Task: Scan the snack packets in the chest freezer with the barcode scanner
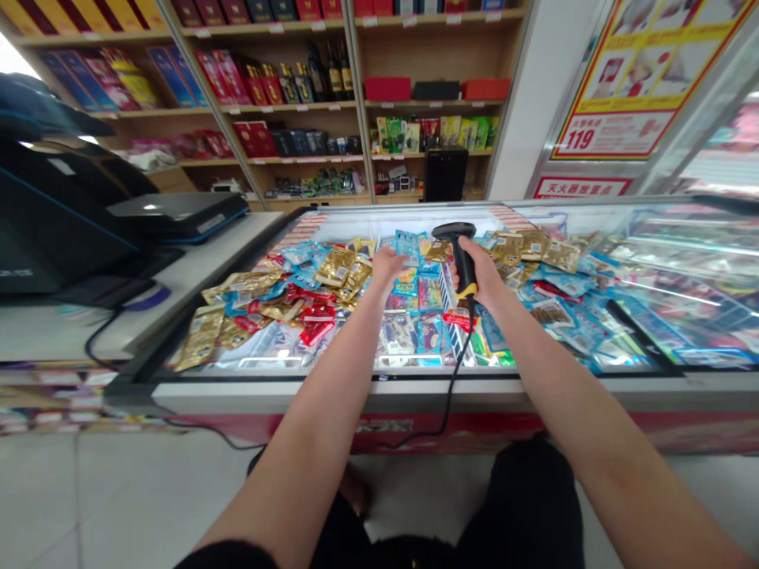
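Note:
My right hand (479,273) is wrapped around the handle of a black barcode scanner (464,265) with a yellow base, its head pointing left over the freezer. A black cable hangs from the handle in front of the freezer. My left hand (388,267) is closed at the left edge of a light blue snack packet (408,243), which faces up toward me. Its fingertips are partly hidden. Gold packets (335,266), blue packets and red packets (317,324) lie in loose heaps on the glass top around both hands.
The chest freezer (332,389) spans the width before me, with more packages under its glass. At left a counter (178,276) carries a scale (178,215) and a dark checkout machine (47,213). Shelves with boxes and bottles (335,71) stand behind.

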### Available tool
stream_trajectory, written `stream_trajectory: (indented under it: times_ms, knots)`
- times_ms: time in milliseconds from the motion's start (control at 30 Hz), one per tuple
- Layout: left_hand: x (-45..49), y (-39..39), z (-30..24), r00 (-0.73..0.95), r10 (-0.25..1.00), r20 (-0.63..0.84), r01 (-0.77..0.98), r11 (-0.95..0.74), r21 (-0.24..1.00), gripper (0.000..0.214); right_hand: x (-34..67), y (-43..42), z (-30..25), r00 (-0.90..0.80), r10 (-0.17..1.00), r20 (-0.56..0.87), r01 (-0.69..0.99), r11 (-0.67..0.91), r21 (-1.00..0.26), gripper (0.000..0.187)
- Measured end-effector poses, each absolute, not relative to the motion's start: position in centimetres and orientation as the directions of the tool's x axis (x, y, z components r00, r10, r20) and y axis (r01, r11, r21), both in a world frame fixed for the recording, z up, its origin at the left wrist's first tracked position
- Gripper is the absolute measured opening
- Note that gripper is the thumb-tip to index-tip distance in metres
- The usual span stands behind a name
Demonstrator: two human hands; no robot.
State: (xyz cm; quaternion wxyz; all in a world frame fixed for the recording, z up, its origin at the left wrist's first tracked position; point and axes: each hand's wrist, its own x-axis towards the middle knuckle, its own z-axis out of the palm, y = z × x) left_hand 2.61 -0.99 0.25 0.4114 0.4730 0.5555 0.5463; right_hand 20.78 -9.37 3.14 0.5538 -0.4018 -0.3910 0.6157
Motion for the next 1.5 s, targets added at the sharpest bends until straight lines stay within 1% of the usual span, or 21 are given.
stream_trajectory:
  times_ms: [100, 200, 333, 467, 700, 1167, 1333, 1500]
  knots:
    - [1.6, -1.5, 0.7, -0.210, 0.977, -0.047, -0.070, 0.033, 0.997, 0.041, 20.3, -9.5, 2.9, -0.113, 0.990, -0.084, -0.354, -0.119, -0.928, 0.036]
    - [1.3, -1.9, 1.1, -0.207, 0.976, -0.062, -0.128, 0.036, 0.991, 0.041, 20.0, -9.8, 2.8, -0.160, 0.982, -0.105, -0.331, -0.154, -0.931, 0.037]
    - [1.5, -1.9, 1.0, -0.218, 0.975, -0.029, -0.085, 0.011, 0.996, 0.037, 19.6, -10.2, 3.0, -0.200, 0.972, -0.120, -0.300, -0.178, -0.937, 0.033]
    - [1.6, -1.5, 0.7, -0.224, 0.974, -0.017, -0.060, 0.003, 0.998, 0.033, 19.5, -10.5, 3.1, -0.199, 0.971, -0.130, -0.288, -0.185, -0.939, 0.033]
    - [1.7, -1.1, 0.5, -0.243, 0.970, 0.001, -0.115, -0.030, 0.993, 0.032, 19.8, -10.1, 2.7, -0.214, 0.969, -0.122, -0.276, -0.179, -0.944, 0.033]
    - [1.5, -1.3, 0.7, -0.238, 0.971, 0.014, -0.138, -0.048, 0.989, 0.034, 19.9, -10.2, 2.7, -0.226, 0.967, -0.118, -0.264, -0.177, -0.948, 0.033]
    - [1.4, -1.3, 0.6, -0.235, 0.971, 0.040, -0.141, -0.075, 0.987, 0.033, 20.0, -10.0, 2.5, -0.243, 0.964, -0.107, -0.259, -0.171, -0.951, 0.034]
    - [1.3, -0.9, 0.3, -0.268, 0.960, 0.078, -0.123, -0.115, 0.986, 0.030, 20.2, -10.0, 2.6, -0.280, 0.954, -0.109, -0.264, -0.186, -0.946, 0.034]
